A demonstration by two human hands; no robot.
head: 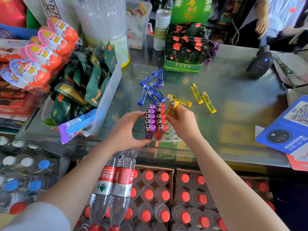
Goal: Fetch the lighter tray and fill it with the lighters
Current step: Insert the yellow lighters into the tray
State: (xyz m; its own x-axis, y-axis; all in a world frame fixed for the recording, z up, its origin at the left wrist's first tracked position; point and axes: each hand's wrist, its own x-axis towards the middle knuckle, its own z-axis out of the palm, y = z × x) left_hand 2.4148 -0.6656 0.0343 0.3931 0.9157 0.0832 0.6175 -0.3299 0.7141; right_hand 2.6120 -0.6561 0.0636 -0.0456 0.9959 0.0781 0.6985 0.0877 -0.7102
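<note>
At frame centre, the left hand (128,130) steadied the lighter tray (168,135), fingers pressed against it, while the right hand (181,122) fingers clamped a yellow lighter (170,108) for slotting.

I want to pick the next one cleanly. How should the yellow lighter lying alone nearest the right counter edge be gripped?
Pinch the yellow lighter across its long clear body, coming from above. It lies flat on the glass counter, with open space along both its sides.

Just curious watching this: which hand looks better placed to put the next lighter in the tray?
Right hand: it holds a yellow lighter beside the tray's empty holes. Left hand steadies the filled side.
</note>
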